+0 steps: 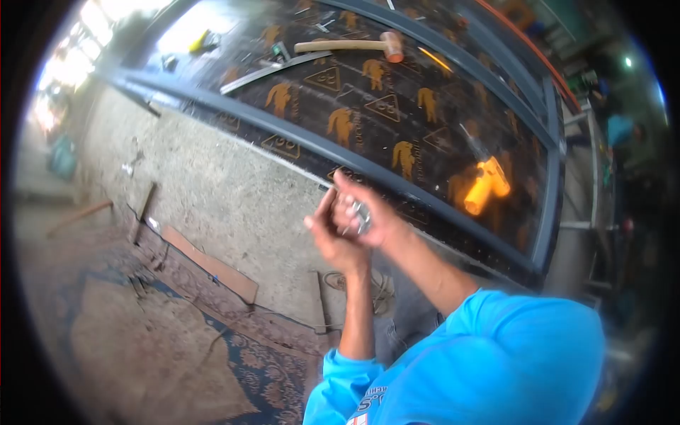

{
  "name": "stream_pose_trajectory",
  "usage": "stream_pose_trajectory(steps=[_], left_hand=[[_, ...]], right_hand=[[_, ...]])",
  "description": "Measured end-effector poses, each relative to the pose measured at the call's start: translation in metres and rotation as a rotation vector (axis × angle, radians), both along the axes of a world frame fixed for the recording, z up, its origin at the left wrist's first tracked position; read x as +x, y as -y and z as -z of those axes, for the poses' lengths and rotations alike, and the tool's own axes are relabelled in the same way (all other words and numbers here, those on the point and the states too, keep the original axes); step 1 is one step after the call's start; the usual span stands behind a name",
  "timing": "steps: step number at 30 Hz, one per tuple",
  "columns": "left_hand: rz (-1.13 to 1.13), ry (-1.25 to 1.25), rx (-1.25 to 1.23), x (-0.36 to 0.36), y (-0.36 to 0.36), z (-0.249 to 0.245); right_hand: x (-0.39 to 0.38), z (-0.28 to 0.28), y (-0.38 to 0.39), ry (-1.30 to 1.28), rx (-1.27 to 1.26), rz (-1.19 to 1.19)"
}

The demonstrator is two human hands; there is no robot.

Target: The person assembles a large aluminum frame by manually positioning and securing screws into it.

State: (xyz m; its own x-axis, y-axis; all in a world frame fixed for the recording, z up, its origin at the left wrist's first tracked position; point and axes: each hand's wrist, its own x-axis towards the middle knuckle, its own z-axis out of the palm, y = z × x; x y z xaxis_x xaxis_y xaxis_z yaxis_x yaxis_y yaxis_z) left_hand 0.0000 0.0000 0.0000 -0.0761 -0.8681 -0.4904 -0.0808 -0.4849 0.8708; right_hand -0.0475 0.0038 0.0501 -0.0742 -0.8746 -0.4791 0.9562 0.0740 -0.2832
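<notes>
Our right hand (377,211) is curled round a metal piece (363,217); left hand (340,246) half-open alongside, hold unclear. We judge the piece light, stiff; grip its edges.

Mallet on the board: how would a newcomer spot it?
Find the dark board with gold prints and grey bars. Toward its far side lies the mallet, beside a thin silver strip. Unlike that strip, it has a pale handle and a chunky reddish head.

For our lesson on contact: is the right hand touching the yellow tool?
Apart. The head view shows a clear gap, with the grey bar running between the right hand and the yellow tool.
</notes>
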Motion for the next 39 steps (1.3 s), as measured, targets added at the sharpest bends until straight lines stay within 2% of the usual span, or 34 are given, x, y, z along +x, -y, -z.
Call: stream_pose_trajectory(steps=[1, 2, 3, 5, 6, 7, 8, 9, 11, 13, 15, 16, 19, 22, 23, 25, 26, 27, 29, 31, 33, 36, 39], left_hand=[[-0.105, -0.612, -0.152, 0.008, 0.006, -0.034], [-0.096, -0.658, -0.129, -0.011, 0.017, -0.040], [-0.059, -0.639, -0.057, -0.056, -0.003, -0.074], [0.045, -0.632, 0.029, -0.116, 0.008, -0.060], [0.059, -0.708, 0.087, -0.147, 0.018, -0.052], [0.071, -0.758, 0.158, -0.170, 0.024, -0.039], [0.065, -0.658, 0.173, -0.190, 0.032, -0.024], [0.064, -0.542, 0.213, -0.204, 0.040, -0.012], [0.041, -0.539, 0.109, -0.225, 0.048, 0.013], [0.107, -0.507, 0.050, -0.230, 0.066, 0.028], [0.280, -0.486, -0.038, -0.216, 0.074, 0.030], [0.234, -0.483, 0.023, -0.211, 0.077, 0.031], [0.313, -0.515, 0.037, -0.196, 0.091, 0.034], [0.362, -0.353, -0.055, -0.187, 0.097, 0.030], [0.361, -0.342, -0.047, -0.185, 0.099, 0.029], [0.429, -0.104, -0.200, -0.179, 0.101, 0.026], [0.419, 0.025, -0.187, -0.176, 0.102, 0.024], [0.422, 0.034, -0.183, -0.172, 0.103, 0.022], [0.567, 0.208, -0.221, -0.170, 0.104, 0.017], [0.561, 0.236, -0.215, -0.167, 0.101, 0.021], [0.616, 0.309, -0.353, -0.167, 0.101, 0.025], [0.633, 0.367, -0.334, -0.170, 0.104, 0.025], [0.649, 0.337, -0.466, -0.182, 0.111, 0.022]], right_hand=[[-0.019, 0.009, 0.007, 0.010, 0.013, -0.010], [-0.037, 0.007, 0.016, -0.033, 0.010, 0.053], [-0.089, -0.003, -0.009, 0.041, -0.034, 0.045], [-0.146, -0.004, -0.004, -0.096, 0.064, 0.195], [-0.176, 0.006, 0.007, -0.116, 0.048, 0.207], [-0.197, 0.030, 0.015, -0.276, 0.170, 0.332], [-0.217, 0.051, 0.024, -0.436, 0.297, 0.451], [-0.231, 0.066, 0.033, -0.838, 0.560, 0.489], [-0.250, 0.065, 0.031, -1.048, 0.705, 0.336], [-0.271, 0.088, 0.028, -1.227, 0.631, 0.104], [-0.277, 0.071, 0.019, -0.987, 0.461, 0.004], [-0.281, 0.062, 0.010, -0.996, 0.396, -0.109], [-0.296, 0.041, -0.010, -1.084, 0.392, -0.192], [-0.315, 0.049, -0.035, -1.058, 0.387, -0.185], [-0.319, 0.052, -0.042, -1.134, 0.436, -0.160], [-0.327, 0.060, -0.052, -1.206, 0.485, -0.136], [-0.328, 0.065, -0.058, -1.204, 0.499, -0.114], [-0.327, 0.070, -0.062, -1.205, 0.510, -0.090], [-0.324, 0.076, -0.067, -1.205, 0.525, -0.069], [-0.317, 0.077, -0.071, -1.266, 0.533, -0.022], [-0.311, 0.076, -0.070, -1.255, 0.579, -0.014], [-0.300, 0.073, -0.065, -1.331, 0.597, 0.082], [-0.287, 0.062, -0.044, -1.844, 0.521, 0.160]])
